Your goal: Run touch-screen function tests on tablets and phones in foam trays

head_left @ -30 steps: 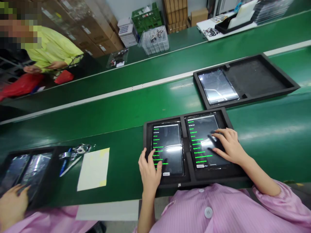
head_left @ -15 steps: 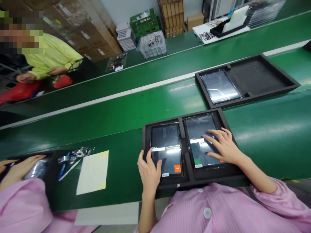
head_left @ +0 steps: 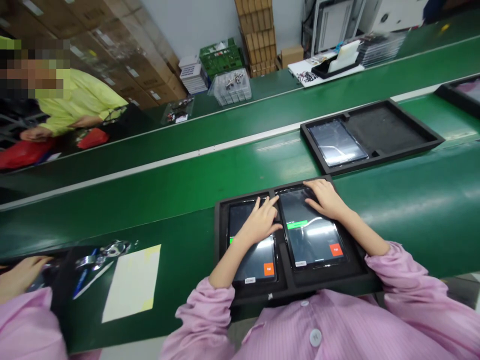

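Two tablets lie side by side in a black foam tray in front of me, screens lit. My left hand [head_left: 260, 220] reaches across the left tablet [head_left: 243, 267], fingers apart, its fingertips at the upper left corner of the right tablet [head_left: 313, 240]. On that tablet's upper right part rests my right hand [head_left: 325, 197], fingers stretched and thumb apart. Each screen shows a green bar and an orange-red "Fail" button. My left forearm and hand hide part of the left tablet's screen.
Beyond the tray [head_left: 279, 296], a second black tray [head_left: 390, 125] holds one tablet [head_left: 337, 142] in its left compartment. A paper sheet [head_left: 131, 285] and a blue pen [head_left: 80, 284] lie left. A co-worker's hand [head_left: 24, 275] is at far left; another person in yellow [head_left: 84, 95] works across the belt.
My left hand has moved up and right across the left tablet to the right tablet's corner. My right hand has moved up its screen. The bars have turned from white to green.
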Tool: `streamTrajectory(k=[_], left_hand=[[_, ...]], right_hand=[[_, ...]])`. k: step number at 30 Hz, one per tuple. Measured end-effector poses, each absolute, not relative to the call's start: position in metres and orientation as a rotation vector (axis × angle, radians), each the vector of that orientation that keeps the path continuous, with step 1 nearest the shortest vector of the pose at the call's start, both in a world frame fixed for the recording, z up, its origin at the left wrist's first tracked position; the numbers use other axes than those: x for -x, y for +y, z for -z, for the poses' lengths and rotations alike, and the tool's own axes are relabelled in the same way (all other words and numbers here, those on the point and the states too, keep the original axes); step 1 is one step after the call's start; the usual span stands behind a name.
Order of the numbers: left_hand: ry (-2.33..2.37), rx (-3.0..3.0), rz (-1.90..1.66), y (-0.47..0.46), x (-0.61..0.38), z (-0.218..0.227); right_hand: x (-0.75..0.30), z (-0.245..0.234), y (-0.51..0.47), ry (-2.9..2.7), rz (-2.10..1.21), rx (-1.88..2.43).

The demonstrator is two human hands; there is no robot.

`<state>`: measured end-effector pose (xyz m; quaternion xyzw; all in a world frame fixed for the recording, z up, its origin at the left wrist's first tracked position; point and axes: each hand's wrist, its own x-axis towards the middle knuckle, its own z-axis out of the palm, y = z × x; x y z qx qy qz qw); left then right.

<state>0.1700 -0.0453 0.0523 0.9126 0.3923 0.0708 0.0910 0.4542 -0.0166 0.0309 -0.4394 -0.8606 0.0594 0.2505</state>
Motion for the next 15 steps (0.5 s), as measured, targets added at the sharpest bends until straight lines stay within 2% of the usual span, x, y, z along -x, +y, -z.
streamTrajectory(k=[6,11,15], left_hand=[[1.075,-2.798,-0.332,-0.055,-0.161,-0.040],[1.250,-2.711,-0.427,-0.053,-0.141,-0.046],[1.321,-2.675,-0.545,-0.051,-0.142,-0.046]], right_hand=[[-0.456,-0.027,-0.024,-2.458,-0.159,1.130],[-0.460,-0.029,-0.025,-2.375,-0.256,0.955],[-0.460,-0.030,-0.025,-2.295,-0.247,1.085]])
